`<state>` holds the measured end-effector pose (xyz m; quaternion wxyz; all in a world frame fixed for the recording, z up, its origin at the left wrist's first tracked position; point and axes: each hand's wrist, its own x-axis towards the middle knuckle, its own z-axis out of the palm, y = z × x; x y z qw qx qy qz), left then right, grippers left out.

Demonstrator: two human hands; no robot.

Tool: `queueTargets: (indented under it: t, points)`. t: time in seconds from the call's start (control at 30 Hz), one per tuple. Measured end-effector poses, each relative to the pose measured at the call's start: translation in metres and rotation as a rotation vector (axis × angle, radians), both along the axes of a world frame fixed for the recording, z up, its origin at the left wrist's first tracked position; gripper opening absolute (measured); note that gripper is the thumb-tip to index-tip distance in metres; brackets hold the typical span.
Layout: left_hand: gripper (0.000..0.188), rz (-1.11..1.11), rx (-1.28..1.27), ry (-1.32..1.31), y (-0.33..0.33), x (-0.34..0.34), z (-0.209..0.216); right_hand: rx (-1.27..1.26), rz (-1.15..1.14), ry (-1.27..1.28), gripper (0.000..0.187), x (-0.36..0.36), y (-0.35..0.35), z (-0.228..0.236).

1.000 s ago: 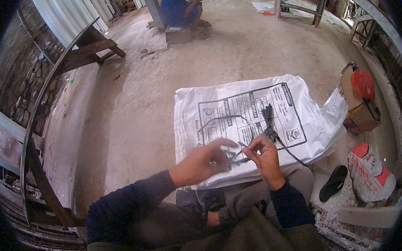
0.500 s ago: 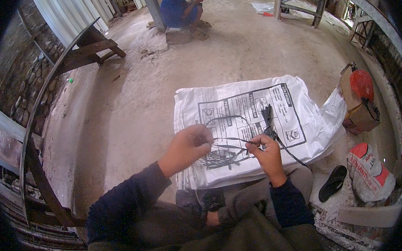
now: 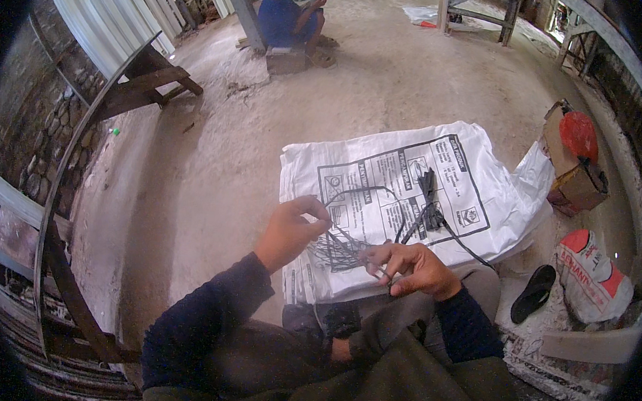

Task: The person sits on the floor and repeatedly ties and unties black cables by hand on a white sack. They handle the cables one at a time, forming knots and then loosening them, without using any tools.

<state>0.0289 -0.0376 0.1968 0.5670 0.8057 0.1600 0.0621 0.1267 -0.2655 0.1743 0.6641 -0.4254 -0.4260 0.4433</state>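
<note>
Near the centre of the frame, the left hand (image 3: 291,232) is pinching thin dark strands (image 3: 341,250) between thumb and forefinger, while the partly blurred right hand (image 3: 416,269) is curling its fingers beside them, whether around a strand I cannot tell. The strands are lying over a white printed sack (image 3: 306,176), with a dark bundle (image 3: 433,220) resting farther up it, right of centre. At the top, left of centre, a person in blue (image 3: 284,25) is sitting.
</note>
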Motion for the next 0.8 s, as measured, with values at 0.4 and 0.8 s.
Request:
queueTargets:
  t: [0.4, 0.8]
  points:
    - [0.039, -0.44, -0.232, 0.135, -0.054, -0.005, 0.027, -0.307, -0.692, -0.239, 0.017, 0.017, 0.011, -0.049]
    - [0.015, -0.178, 0.051, -0.032, -0.023, -0.005, 0.023, -0.316, -0.894, -0.573, 0.011, 0.024, 0.01, -0.045]
